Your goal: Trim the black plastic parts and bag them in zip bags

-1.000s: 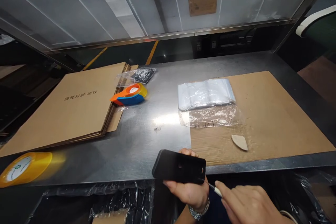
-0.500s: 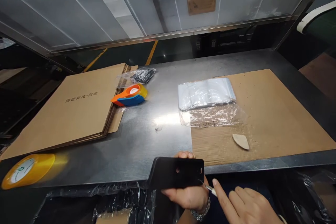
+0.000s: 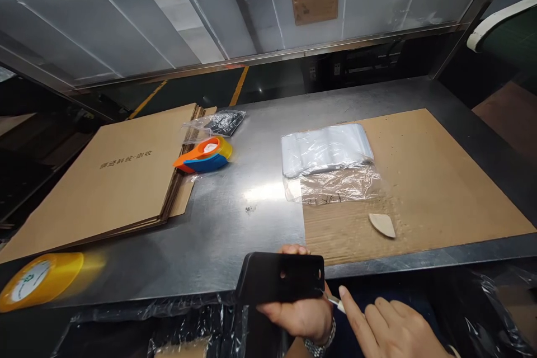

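A black flat part (image 3: 268, 278) with two round holes near its right end is gripped by my left hand (image 3: 300, 316). My left fingers wrap round it from below and behind, and a metal band circles that wrist. My right hand (image 3: 388, 321) is closed on a small knife (image 3: 338, 303) with a pale handle, its index finger stretched along it. The blade tip meets the lower right corner of the black part; whether it cuts in there is too small to tell. Both hands are just in front of the table edge.
The metal table (image 3: 251, 235) bears stacked flat cardboard (image 3: 121, 179), an orange and blue tape dispenser (image 3: 205, 155), a yellow tape roll (image 3: 42, 281), clear plastic bags (image 3: 327, 148) and a fan-shaped beige piece (image 3: 382, 225) on a cardboard sheet (image 3: 436, 179). Black plastic wrapping (image 3: 193, 321) lies below the edge.
The view has shifted slightly, so the table things sit a little further left. Both hands keep nearly the same hold, with the knife tip still at the black part's corner.
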Tool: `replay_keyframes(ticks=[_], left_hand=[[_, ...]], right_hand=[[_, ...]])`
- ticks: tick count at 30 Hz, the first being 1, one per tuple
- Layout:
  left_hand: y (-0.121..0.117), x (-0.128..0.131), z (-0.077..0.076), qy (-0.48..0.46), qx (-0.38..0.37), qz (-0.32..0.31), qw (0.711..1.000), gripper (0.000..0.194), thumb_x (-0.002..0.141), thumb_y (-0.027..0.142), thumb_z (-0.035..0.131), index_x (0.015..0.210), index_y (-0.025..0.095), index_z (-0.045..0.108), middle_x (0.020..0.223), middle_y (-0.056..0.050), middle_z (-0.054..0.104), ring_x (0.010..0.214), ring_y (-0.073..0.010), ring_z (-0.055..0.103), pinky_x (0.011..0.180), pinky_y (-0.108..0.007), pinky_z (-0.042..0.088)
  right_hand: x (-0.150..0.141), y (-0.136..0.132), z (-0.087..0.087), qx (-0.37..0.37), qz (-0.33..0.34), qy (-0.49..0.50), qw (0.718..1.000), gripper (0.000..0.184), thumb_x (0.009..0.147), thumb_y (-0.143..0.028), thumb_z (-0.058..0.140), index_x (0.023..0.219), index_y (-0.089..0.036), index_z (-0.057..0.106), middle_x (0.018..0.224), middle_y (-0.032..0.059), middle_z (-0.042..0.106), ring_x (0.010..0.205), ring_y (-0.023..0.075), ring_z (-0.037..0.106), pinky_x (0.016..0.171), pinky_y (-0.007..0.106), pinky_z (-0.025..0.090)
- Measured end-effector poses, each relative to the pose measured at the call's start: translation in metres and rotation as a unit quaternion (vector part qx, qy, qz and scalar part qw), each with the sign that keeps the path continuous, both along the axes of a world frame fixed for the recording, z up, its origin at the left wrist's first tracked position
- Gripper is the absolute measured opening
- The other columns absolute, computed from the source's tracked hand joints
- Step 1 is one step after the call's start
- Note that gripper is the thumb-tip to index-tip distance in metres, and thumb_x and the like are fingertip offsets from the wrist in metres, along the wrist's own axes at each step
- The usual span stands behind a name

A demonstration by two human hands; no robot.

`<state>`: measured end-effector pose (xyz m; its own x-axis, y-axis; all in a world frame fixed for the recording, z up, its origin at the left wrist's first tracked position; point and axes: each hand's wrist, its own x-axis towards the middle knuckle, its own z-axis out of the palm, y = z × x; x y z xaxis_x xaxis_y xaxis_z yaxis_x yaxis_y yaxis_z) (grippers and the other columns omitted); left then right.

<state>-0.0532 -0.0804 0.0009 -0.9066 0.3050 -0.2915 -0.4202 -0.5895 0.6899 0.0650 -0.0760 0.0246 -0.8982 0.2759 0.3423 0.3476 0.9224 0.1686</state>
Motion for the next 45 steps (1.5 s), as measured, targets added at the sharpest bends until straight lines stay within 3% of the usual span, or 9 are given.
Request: replay_keyframes(ticks=[5, 8, 11, 15, 17, 23, 35, 45], left_hand=[[0.0, -0.004, -0.003, -0.089, -0.073, 0.02, 0.993, 0.053, 0.076, 0.064, 0.037, 0.081, 0.02, 0.067, 0.077, -0.002, 0.061, 0.069, -0.0142, 0.057, 0.057, -0.021, 0.049], [0.0, -0.009, -0.001, -0.14, -0.076, 0.014, 0.987, 0.051, 0.079, 0.061, 0.036, 0.083, 0.021, 0.066, 0.077, -0.002, 0.062, 0.067, -0.0139, 0.058, 0.056, -0.021, 0.049], [0.0, -0.015, 0.004, -0.188, -0.081, -0.012, 0.979, 0.05, 0.082, 0.057, 0.033, 0.083, 0.019, 0.066, 0.076, -0.003, 0.063, 0.065, -0.0135, 0.059, 0.055, -0.021, 0.05], [-0.002, -0.019, 0.006, -0.219, -0.062, -0.08, 0.97, 0.048, 0.084, 0.052, 0.033, 0.083, 0.017, 0.065, 0.076, -0.004, 0.063, 0.062, -0.0138, 0.06, 0.054, -0.022, 0.05], [-0.004, -0.019, 0.003, -0.229, -0.042, -0.13, 0.964, 0.045, 0.085, 0.049, 0.034, 0.083, 0.016, 0.065, 0.075, -0.005, 0.063, 0.061, -0.0139, 0.059, 0.055, -0.022, 0.05], [-0.007, -0.017, 0.0, -0.226, -0.009, -0.207, 0.952, 0.044, 0.086, 0.045, 0.034, 0.081, 0.015, 0.065, 0.073, -0.006, 0.062, 0.06, -0.0139, 0.059, 0.052, -0.021, 0.049], [-0.007, -0.01, 0.005, -0.197, -0.033, -0.216, 0.956, 0.05, 0.083, 0.051, 0.033, 0.077, 0.015, 0.066, 0.07, -0.006, 0.06, 0.059, -0.0139, 0.056, 0.051, -0.021, 0.048], [-0.01, -0.004, 0.001, -0.152, -0.038, -0.197, 0.968, 0.046, 0.07, 0.058, 0.053, 0.079, 0.016, 0.068, 0.07, -0.006, 0.063, 0.061, -0.0147, 0.058, 0.053, -0.021, 0.049]], right_hand=[[0.002, 0.008, 0.003, 0.001, -0.028, 0.003, 1.0, 0.038, 0.084, -0.004, 0.032, 0.109, -0.011, 0.06, 0.049, -0.0009, 0.046, 0.041, 0.0128, 0.045, 0.043, 0.028, 0.026], [0.008, 0.018, 0.0, -0.017, -0.067, 0.015, 0.998, 0.04, 0.087, -0.007, 0.029, 0.117, -0.014, 0.055, 0.052, -0.0002, 0.047, 0.044, 0.0142, 0.045, 0.046, 0.029, 0.028], [0.013, 0.027, -0.005, -0.088, -0.101, 0.032, 0.99, 0.037, 0.09, -0.011, 0.029, 0.117, -0.012, 0.053, 0.058, 0.0007, 0.049, 0.05, 0.0148, 0.048, 0.05, 0.029, 0.034], [0.015, 0.032, -0.007, -0.241, -0.077, 0.059, 0.966, 0.032, 0.092, -0.013, 0.025, 0.105, -0.011, 0.055, 0.069, 0.0039, 0.053, 0.059, 0.0146, 0.053, 0.052, 0.026, 0.04], [0.015, 0.031, -0.007, -0.263, -0.068, 0.062, 0.96, 0.036, 0.093, -0.012, 0.019, 0.105, -0.01, 0.053, 0.072, 0.0054, 0.054, 0.062, 0.0144, 0.054, 0.052, 0.024, 0.041], [0.016, 0.028, -0.008, -0.215, -0.074, 0.027, 0.973, 0.036, 0.097, -0.029, 0.024, 0.109, -0.015, 0.055, 0.069, 0.0032, 0.054, 0.06, 0.0144, 0.054, 0.052, 0.025, 0.039], [0.017, 0.024, -0.005, -0.194, -0.093, 0.016, 0.976, 0.04, 0.098, -0.031, 0.021, 0.104, -0.017, 0.058, 0.066, 0.0012, 0.054, 0.057, 0.0131, 0.051, 0.052, 0.027, 0.031], [0.018, 0.025, -0.005, -0.2, -0.105, 0.006, 0.974, 0.042, 0.098, -0.033, 0.019, 0.102, -0.018, 0.059, 0.064, 0.0006, 0.055, 0.056, 0.0131, 0.052, 0.051, 0.027, 0.03]])
